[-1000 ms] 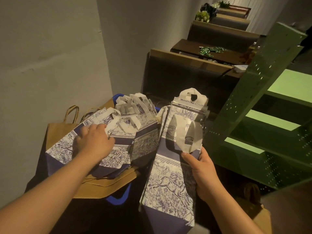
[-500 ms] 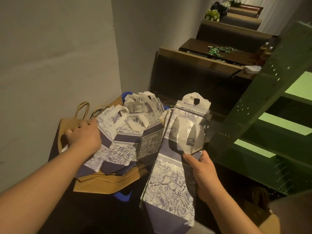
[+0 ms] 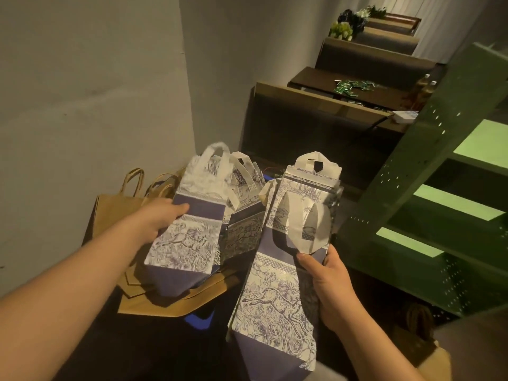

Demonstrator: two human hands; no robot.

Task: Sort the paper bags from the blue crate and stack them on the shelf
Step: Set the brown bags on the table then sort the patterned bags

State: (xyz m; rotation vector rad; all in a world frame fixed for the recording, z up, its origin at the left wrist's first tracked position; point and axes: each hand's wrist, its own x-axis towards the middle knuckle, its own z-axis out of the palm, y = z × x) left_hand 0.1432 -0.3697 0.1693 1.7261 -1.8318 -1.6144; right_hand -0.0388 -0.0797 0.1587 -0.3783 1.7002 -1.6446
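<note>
Looking down and forward from head height, from a single wide-angle view only, so sharing nothing with any second view. Facing a corner of grey wall [image 3: 90, 100], with both forearms reaching in from the bottom edge. Sitting close over the left hand [image 3: 162, 215] and right hand [image 3: 327, 281], both filling the lower middle along with the patterned paper bags [image 3: 277, 270]. Catching just a sliver of the blue crate [image 3: 199, 318] beneath, mostly lost in shadow. Taking in the green shelf [image 3: 428, 204] along the right edge, seemingly bent by lens distortion. Reaching farther back to a dark desk [image 3: 316, 81], well beyond.
</note>
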